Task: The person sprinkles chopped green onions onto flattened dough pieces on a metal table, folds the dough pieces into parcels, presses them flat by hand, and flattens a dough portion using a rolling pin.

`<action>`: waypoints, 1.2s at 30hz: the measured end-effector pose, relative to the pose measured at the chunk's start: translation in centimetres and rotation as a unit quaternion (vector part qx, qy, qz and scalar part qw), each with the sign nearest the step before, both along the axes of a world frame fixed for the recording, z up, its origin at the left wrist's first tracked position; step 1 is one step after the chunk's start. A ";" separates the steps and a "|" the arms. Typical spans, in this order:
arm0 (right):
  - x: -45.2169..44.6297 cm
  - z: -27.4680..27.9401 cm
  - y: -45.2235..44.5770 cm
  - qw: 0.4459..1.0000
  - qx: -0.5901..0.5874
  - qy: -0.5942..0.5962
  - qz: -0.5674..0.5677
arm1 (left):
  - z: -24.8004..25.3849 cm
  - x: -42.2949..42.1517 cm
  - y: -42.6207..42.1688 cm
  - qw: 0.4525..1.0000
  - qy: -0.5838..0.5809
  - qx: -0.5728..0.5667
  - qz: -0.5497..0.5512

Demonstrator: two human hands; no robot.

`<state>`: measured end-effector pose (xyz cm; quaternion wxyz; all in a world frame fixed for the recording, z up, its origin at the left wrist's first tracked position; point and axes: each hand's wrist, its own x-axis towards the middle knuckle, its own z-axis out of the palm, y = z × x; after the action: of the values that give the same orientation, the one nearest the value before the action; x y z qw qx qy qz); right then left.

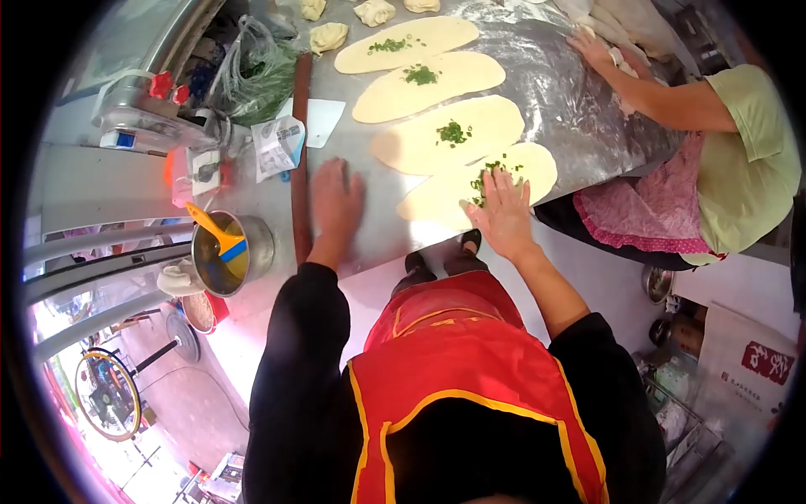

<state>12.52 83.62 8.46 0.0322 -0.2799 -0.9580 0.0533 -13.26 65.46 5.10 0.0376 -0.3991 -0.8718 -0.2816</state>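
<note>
Several long flat oval sheets of dough lie side by side on the metal table, each with chopped green onion on it. On the nearest dough sheet (424, 197), my right hand (506, 218) lies flat with fingers extended, touching the chopped green onion (478, 182). Nothing is gripped in it. Behind it is the second dough sheet (411, 149) with its own pile of green onion (454, 132). My left hand (337, 202), slightly blurred, rests on the tabletop with its fingers stretched out. It holds nothing and is beside a long brown wooden strip (300, 168).
A metal pot (260, 252) holds yellow liquid and an orange-handled brush (220, 231). Plastic-bagged greens (260, 80) and a printed packet (278, 144) lie left. Dough lumps (327, 37) sit at the back. At right, a co-worker's hands (598, 57) handle dough on the floured table (562, 109).
</note>
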 end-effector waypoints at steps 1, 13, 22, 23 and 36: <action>-0.7 0.8 -0.7 1.000 -0.015 -0.020 0.011 | 0.7 0.9 0.1 0.999 -0.044 0.013 -0.013; 4.9 1.2 1.2 0.992 -0.034 0.021 0.122 | 2.7 11.6 2.8 0.982 -0.159 -0.073 0.063; 6.7 1.2 3.0 0.990 -0.050 0.035 0.129 | 3.5 10.4 4.3 0.955 -0.244 -0.149 0.075; 6.5 0.7 2.6 0.986 -0.068 0.037 0.149 | 3.9 10.5 4.5 0.948 -0.276 -0.141 0.079; 5.3 0.8 1.8 0.975 -0.116 0.044 0.183 | 2.5 12.8 4.5 0.764 -0.604 0.110 0.199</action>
<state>17.83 85.37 9.23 0.0313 -0.0994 -0.9778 0.1817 -0.47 69.97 7.58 -0.3976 0.0424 -0.7374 -0.5444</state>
